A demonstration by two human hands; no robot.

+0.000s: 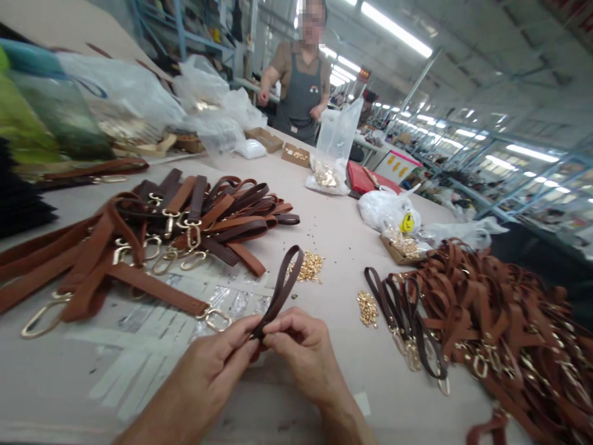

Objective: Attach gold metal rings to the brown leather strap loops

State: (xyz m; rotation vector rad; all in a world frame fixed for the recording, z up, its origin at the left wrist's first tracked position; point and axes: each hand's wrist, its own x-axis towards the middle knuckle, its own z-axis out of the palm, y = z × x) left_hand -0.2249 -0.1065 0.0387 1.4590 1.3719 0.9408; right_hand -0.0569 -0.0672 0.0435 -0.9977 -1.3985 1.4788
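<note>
between fingers (293,322), dark strap (277,303), yellow label (407,222), illegible

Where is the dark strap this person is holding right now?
In the head view, the dark strap is near the middle, held between the left hand and right hand, its loop overlapping the left edge of a gold pile.

From here I see a narrow, dark brown leather-look strap (278,301) bent into a slim loop, leaning rightward above the worktop (338,355), its lower end pinched by both hands (299,343).
</note>
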